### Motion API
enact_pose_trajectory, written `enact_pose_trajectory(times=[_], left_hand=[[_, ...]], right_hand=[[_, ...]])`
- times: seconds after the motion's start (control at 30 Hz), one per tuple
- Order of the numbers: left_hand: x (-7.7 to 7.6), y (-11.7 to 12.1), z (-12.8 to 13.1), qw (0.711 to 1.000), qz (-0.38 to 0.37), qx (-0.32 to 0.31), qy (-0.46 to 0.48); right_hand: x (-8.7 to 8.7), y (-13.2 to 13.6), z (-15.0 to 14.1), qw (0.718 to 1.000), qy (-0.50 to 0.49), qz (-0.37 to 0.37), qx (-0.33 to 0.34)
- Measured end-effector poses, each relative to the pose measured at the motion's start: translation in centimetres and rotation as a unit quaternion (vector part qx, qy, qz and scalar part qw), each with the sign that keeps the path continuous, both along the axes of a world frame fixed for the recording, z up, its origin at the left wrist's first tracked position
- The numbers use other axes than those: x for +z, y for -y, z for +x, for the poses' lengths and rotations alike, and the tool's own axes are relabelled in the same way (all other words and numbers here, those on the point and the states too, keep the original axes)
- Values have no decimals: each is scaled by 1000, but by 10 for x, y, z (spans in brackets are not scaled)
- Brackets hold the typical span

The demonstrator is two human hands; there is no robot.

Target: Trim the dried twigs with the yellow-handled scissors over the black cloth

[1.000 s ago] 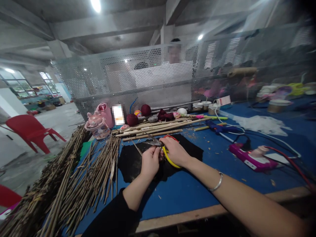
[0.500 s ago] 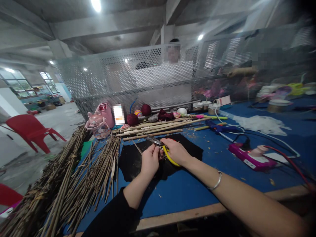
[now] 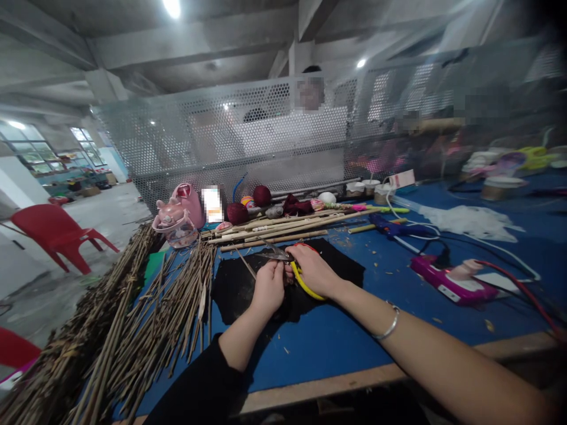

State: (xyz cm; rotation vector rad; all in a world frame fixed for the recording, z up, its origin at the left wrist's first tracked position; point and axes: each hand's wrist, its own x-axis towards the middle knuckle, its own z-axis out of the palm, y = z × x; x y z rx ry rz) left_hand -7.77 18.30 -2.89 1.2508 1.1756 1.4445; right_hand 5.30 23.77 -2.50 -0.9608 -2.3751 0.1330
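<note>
My right hand (image 3: 312,270) is wrapped round a pair of scissors with yellow-coated handles (image 3: 305,285). Their metal blades (image 3: 275,254) point left and stand apart. My left hand (image 3: 269,287) is closed in a pinch just below the blades. A thin stick (image 3: 246,263) runs up and left from it; its other end is hidden by the hand. Both hands are above a black cloth (image 3: 234,289) spread on the blue table (image 3: 310,354). What lies between the fingertips is too small to make out.
Bundled dry twigs (image 3: 177,307) cover the table's left side. Behind the cloth lie pale sticks (image 3: 283,227), dark red yarn balls (image 3: 262,195) and a pink container (image 3: 188,205). To the right are a blue glue gun (image 3: 390,227), a purple power strip (image 3: 447,283) and cables.
The scissor blades have spread wider, and a reddish part of the handle now shows above my right hand. My left hand stays in nearly the same place.
</note>
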Motion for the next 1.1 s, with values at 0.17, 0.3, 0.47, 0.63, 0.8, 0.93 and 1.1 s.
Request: enact_pose_trajectory(times=[0.17,0.3,0.47,0.63,0.8,0.93,1.1], left_hand=[[2,0,-2,999,-17,-39,31],[1,-6,-8,998,-18,-52,-1],[2,-13,-14,1000,-2,-25,-16],[18,-19,-12,999,-18,-13,50],[23,-23,-9,997,-22,-58,49],[10,-16,-12,996,-33,-58,58],[8,-5,-16,996,-18,-60,70]], right_hand=[[-1,0,-1,999,-24,-12,18],[1,0,-2,999,-30,-17,2],[4,-3,-2,1000,-23,0,-20],[7,-7,0,999,-38,9,-8],[10,-9,5,998,-58,15,-15],[8,-5,6,999,-33,6,-15],[3,-2,-1,999,-34,2,-4]])
